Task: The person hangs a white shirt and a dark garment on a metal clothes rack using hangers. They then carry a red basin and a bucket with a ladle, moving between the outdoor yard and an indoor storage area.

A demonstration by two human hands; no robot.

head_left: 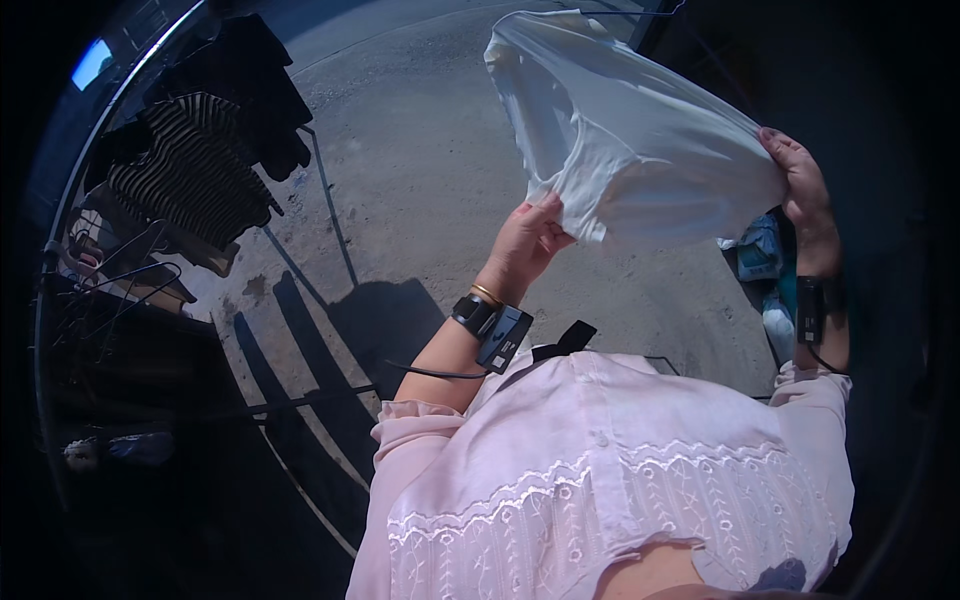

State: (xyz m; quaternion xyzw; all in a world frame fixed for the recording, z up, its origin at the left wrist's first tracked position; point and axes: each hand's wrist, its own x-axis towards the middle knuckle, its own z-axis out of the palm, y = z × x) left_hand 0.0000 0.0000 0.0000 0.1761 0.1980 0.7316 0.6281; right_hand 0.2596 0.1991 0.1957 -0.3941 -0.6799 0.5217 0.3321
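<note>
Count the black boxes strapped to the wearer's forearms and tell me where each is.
2. The left box sits near the wrist of the left hand; the right box is near the wrist of the right hand. None seems hidden.

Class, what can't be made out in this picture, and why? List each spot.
All in the head view:
Back of the white garment: faces away from the camera.
Thin line: cut off by the top edge.
Print on the black box below the left hand: too small.
Top of the pale bag: partly behind the garment.
Pale things, lower left: lost in shadow.
</note>
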